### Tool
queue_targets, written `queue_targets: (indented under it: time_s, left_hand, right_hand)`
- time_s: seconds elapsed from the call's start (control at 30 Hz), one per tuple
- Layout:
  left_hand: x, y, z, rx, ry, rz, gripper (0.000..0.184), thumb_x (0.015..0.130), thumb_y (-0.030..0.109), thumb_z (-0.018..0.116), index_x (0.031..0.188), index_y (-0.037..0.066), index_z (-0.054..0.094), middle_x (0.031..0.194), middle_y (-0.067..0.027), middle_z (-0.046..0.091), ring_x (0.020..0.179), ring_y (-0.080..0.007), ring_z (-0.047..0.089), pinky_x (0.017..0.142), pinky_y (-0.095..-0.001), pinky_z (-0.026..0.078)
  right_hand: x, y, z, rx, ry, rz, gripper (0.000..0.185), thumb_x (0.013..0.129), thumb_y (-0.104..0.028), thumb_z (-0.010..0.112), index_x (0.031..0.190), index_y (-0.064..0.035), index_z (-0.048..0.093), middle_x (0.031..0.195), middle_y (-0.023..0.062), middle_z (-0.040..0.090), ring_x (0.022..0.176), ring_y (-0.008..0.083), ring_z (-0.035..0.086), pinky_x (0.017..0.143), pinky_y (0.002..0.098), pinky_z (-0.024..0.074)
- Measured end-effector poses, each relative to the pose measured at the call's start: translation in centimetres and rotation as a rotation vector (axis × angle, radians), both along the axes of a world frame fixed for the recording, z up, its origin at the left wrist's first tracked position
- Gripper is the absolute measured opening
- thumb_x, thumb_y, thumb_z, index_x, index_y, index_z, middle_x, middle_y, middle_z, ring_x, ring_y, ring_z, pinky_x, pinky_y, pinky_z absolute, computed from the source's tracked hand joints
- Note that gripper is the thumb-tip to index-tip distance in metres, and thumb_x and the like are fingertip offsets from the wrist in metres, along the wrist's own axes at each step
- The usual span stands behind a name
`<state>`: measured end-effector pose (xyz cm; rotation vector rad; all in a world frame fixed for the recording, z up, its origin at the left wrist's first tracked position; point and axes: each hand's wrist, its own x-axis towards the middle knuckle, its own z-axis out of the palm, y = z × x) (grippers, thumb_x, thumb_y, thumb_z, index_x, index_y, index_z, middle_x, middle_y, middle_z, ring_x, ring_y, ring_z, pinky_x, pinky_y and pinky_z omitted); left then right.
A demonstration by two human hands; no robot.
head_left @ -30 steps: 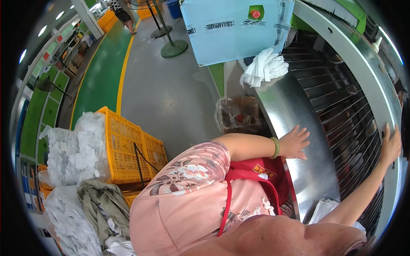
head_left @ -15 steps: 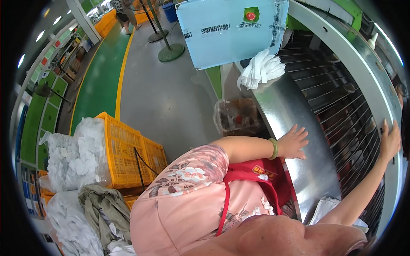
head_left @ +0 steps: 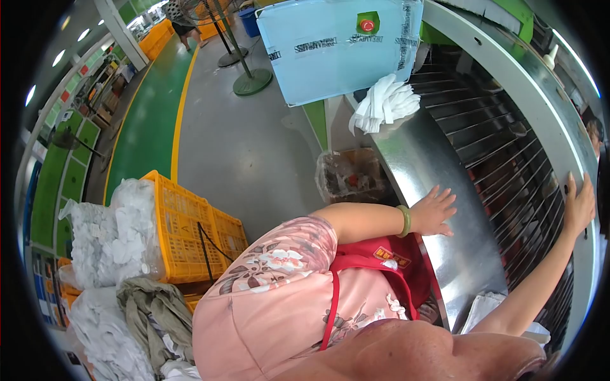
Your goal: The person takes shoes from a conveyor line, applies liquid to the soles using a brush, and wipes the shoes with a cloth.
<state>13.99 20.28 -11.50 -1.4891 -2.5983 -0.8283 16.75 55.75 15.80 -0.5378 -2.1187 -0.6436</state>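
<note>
My left hand (head_left: 432, 211), with a green bangle (head_left: 405, 221) on its wrist, has its fingers spread over the shiny metal ledge (head_left: 438, 171). It holds nothing. Out to the right, my right hand (head_left: 579, 204) rests against the white machine frame (head_left: 540, 105), thumb and fingers apart, nothing held. Between the ledge and the frame runs a bed of dark metal rods (head_left: 502, 152). A bundle of white strips (head_left: 385, 105) lies at the ledge's far end. Folded white material (head_left: 484, 310) sits by my right forearm.
A light blue panel (head_left: 340, 63) with a red button (head_left: 366, 25) stands beyond the strips. A plastic-lined box (head_left: 352, 178) is on the floor. Yellow crates (head_left: 190, 222) and bags of white pieces (head_left: 114, 235) stand left. Floor fans (head_left: 252, 82) and another person (head_left: 181, 22) are farther back.
The view has shifted very slightly. Both hands keep their places, and a person's head now shows more at the far right edge.
</note>
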Motion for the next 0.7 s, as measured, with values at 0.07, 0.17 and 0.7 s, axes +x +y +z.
queue_targets:
  time_s: [0.07, 0.17, 0.7]
  left_hand:
    - [0.0, -0.1, 0.4, -0.031, -0.008, -0.007, 0.076, 0.09, 0.061, 0.047, 0.139, 0.003, 0.048, 0.154, -0.0241, 0.028, 0.147, -0.0397, 0.014, 0.118, -0.0562, 0.005]
    - [0.1, -0.2, 0.8, -0.053, 0.003, -0.002, 0.076, 0.091, 0.062, 0.045, 0.139, 0.003, 0.048, 0.154, -0.0237, 0.028, 0.147, -0.0392, 0.014, 0.118, -0.056, 0.006]
    - [0.0, -0.2, 0.6, -0.05, 0.027, 0.003, 0.077, 0.092, 0.064, 0.043, 0.138, 0.002, 0.048, 0.153, -0.024, 0.029, 0.147, -0.0395, 0.015, 0.118, -0.0569, 0.007]
  right_hand:
    - [0.3, -0.6, 0.3, -0.013, -0.019, -0.008, 0.058, 0.093, -0.055, 0.053, 0.134, -0.0139, 0.055, 0.127, 0.01, 0.062, 0.117, 0.03, 0.058, 0.097, 0.0404, 0.0436]
    - [0.4, -0.4, 0.3, -0.011, -0.027, -0.002, 0.058, 0.093, -0.055, 0.053, 0.133, -0.014, 0.055, 0.127, 0.0097, 0.062, 0.117, 0.0297, 0.058, 0.097, 0.0405, 0.0435]
    - [-0.5, 2.6, -0.4, 0.098, -0.014, -0.034, 0.058, 0.092, -0.056, 0.053, 0.133, -0.0154, 0.055, 0.127, 0.0091, 0.062, 0.119, 0.0281, 0.057, 0.099, 0.0398, 0.042]
